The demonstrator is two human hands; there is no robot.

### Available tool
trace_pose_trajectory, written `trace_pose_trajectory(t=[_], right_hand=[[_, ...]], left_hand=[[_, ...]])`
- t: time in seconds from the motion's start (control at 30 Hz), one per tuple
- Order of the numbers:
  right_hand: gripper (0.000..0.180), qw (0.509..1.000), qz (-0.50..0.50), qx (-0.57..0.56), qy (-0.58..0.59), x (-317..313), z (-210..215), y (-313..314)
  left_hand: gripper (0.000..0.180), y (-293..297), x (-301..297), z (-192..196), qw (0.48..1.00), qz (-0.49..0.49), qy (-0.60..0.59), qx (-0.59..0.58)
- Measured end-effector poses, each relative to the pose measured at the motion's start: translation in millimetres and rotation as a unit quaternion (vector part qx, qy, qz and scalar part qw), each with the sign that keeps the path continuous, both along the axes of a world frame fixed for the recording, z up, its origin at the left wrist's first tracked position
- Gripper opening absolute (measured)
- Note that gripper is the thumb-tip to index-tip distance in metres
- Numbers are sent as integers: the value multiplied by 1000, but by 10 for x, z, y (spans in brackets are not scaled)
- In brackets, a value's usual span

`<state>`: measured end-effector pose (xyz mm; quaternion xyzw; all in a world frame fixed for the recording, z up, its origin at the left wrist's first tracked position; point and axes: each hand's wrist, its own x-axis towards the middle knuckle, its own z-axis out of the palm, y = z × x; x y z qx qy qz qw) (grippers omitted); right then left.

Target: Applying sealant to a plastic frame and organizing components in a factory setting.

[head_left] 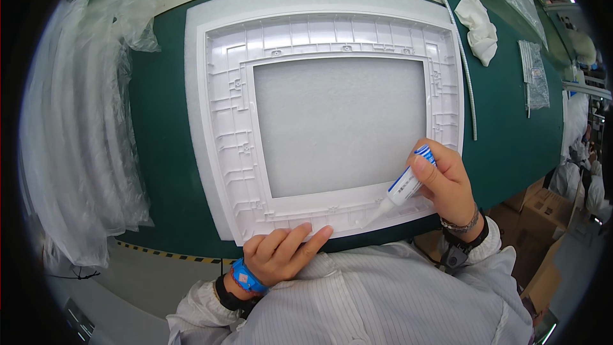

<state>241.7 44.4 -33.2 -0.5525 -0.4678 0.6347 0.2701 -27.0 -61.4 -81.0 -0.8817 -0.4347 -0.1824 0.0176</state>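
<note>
Tube of white-and-blue plastic (407, 181), tilted nozzle-down seemingly for control, sits clamped in the right hand (447, 179) above the near-right side of a white rectangular plastic frame (223, 115), whose near edge the unclenched left hand (278, 255) apparently steadies.

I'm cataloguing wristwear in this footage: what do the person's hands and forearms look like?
The left hand, ungloved, wears a blue band with a pale mark and a black strap; the right hand, also ungloved, wears a silvery bracelet and a black wristband with a dark device. The sleeves are whitish.
</note>
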Motion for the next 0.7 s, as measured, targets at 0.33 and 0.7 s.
trace_pose_trajectory(t=[0.33,0.7], right_hand=[[31,872,-231,419,-104,640,365,-126],[34,635,261,572,-449,721,732,13]], left_hand=[[25,-74,-30,10,999,48,-25,4],[27,-27,-16,45,998,41,-38,-13]])
